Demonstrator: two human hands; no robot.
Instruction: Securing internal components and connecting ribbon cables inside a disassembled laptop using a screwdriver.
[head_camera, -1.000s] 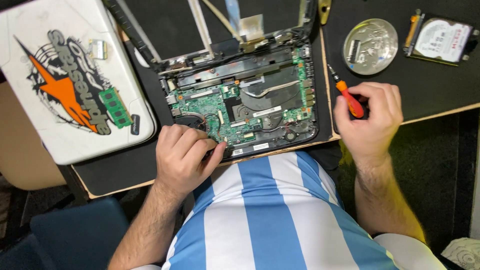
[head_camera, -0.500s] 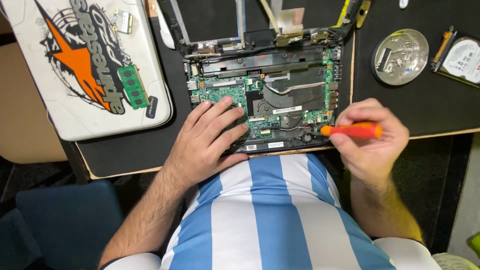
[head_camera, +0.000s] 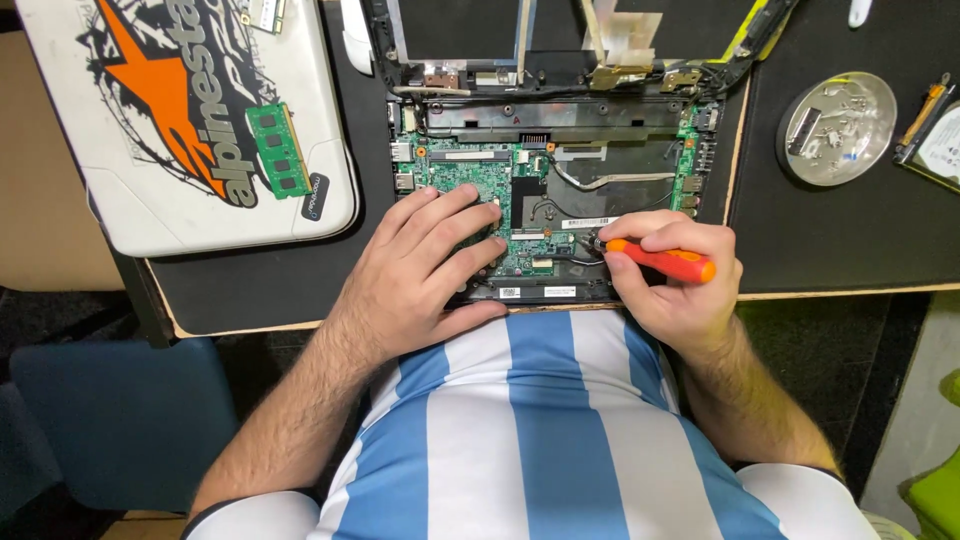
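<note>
Opened laptop base (head_camera: 560, 170): lies on the black mat (head_camera: 850, 240) at the near middle of the desk, cover off, green circuit board (head_camera: 470, 180) and dark cooling plate exposed; bare screen frame (head_camera: 560, 40) hinged at the far edge.

Screwdriver (head_camera: 662, 261), orange handle: held in the right hand (head_camera: 675, 285), fingers closed round the handle. A second ago it was lifted clear at the right of the base; half a second ago it lay level over the near right corner; now its tip sits down on the board at the near right, beside a small label. Judged: the tool is seated at a fastener there.

Left hand (head_camera: 425, 270): flat, fingers spread, pressing on the near left part of the board. It has crept from the near edge further onto the board, steadying the base.

Round metal dish (head_camera: 838, 128): right of the base, small parts inside.

Drive (head_camera: 935, 140): far right, partly out of view.

White laptop cover (head_camera: 120, 200) with orange star sticker: left, a green memory module (head_camera: 278, 152) lying on it.
</note>
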